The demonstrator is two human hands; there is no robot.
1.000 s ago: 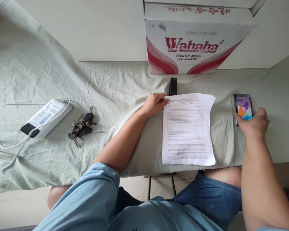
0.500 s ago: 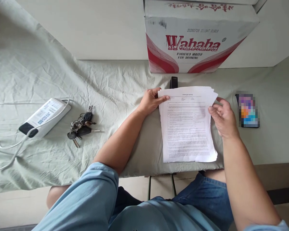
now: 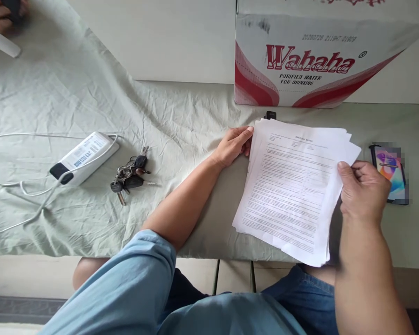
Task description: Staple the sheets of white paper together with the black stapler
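A stack of printed white papers (image 3: 293, 186) is lifted off the table and tilted clockwise. My right hand (image 3: 365, 190) grips its right edge with the thumb on top. At the stack's top left corner my left hand (image 3: 233, 145) rests with the fingers against the paper's edge. A black stapler (image 3: 270, 115) peeks out just behind the papers. A phone (image 3: 391, 173) with a lit screen lies on the cloth right of my right hand.
A pale green cloth (image 3: 91, 93) covers the table. A white power strip (image 3: 85, 156) with cables and a bunch of keys (image 3: 129, 174) lie at the left. A Wahaha water carton (image 3: 317, 56) stands at the back. Another person's hand (image 3: 0, 14) shows at the top left.
My right hand left the phone and took the papers' right edge. The stack rose from the table and turned clockwise. The view shifted left.
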